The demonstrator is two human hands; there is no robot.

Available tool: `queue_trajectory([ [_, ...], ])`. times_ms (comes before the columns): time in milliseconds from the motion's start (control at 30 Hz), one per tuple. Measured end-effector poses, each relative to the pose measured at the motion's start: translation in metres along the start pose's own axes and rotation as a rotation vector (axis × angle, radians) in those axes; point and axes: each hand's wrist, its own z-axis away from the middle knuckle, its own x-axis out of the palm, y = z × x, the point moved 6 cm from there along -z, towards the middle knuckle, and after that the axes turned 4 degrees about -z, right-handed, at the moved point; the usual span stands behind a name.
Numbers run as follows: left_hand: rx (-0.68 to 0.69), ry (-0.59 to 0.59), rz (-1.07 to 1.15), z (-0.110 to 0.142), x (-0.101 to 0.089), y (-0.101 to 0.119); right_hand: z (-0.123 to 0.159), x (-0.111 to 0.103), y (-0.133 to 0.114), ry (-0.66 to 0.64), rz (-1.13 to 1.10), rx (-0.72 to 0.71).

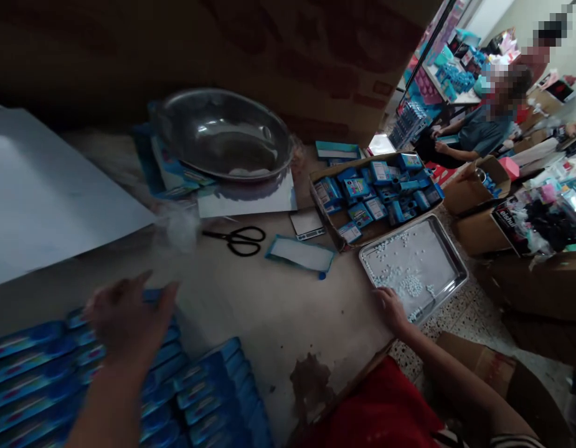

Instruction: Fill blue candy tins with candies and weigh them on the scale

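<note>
My left hand (129,320), smeared by motion, hovers over rows of blue printed packs (30,373) at the lower left. Its fingers are spread, and I see nothing in them. At the near left rim of a shallow metal tray (437,249), my right hand (390,309) has its fingers bent together round the edge. Small pale pellets (411,283) lie scattered in that tray. Another stack of blue packs (220,398) stands to the right of my left hand.
Black scissors (243,238), a blue-edged open box (301,254) and a small scale (307,224) lie mid-table. Behind are a metal bowl (222,137) and a carton of small blue boxes (376,190). A seated person (484,134) works at the upper right.
</note>
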Motion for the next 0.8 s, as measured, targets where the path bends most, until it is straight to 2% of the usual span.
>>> queue_trajectory([
  [100,0.126,0.1,0.062,0.0,0.025,0.065,-0.009,-0.046,0.053,0.141,0.011,0.048],
  [167,0.248,0.146,0.097,-0.002,0.047,0.124,-0.042,-0.092,0.073,0.243,0.048,-0.007],
  [267,0.45,0.146,0.141,-0.006,0.085,0.227,-0.132,-0.175,0.087,0.342,0.14,-0.128],
  [333,0.562,0.089,0.186,-0.006,0.113,0.296,-0.208,-0.226,0.09,0.336,0.228,-0.189],
  [367,0.611,0.047,0.208,-0.004,0.128,0.33,-0.248,-0.245,0.091,0.297,0.275,-0.21],
  [433,0.683,-0.021,0.235,0.002,0.157,0.389,-0.32,-0.265,0.093,0.163,0.362,-0.247],
  [500,0.739,-0.071,0.256,0.014,0.182,0.436,-0.375,-0.266,0.096,0.013,0.405,-0.271],
  [567,0.762,-0.118,0.282,0.027,0.202,0.468,-0.406,-0.259,0.102,-0.057,0.428,-0.275],
  [633,0.721,-0.151,0.309,0.04,0.212,0.48,-0.413,-0.258,0.111,-0.048,0.409,-0.266],
  [700,0.632,-0.156,0.352,0.049,0.212,0.476,-0.399,-0.271,0.118,0.065,0.337,-0.29],
  [800,0.451,-0.069,0.489,0.06,0.193,0.453,-0.347,-0.311,0.122,0.335,0.18,-0.377],
])
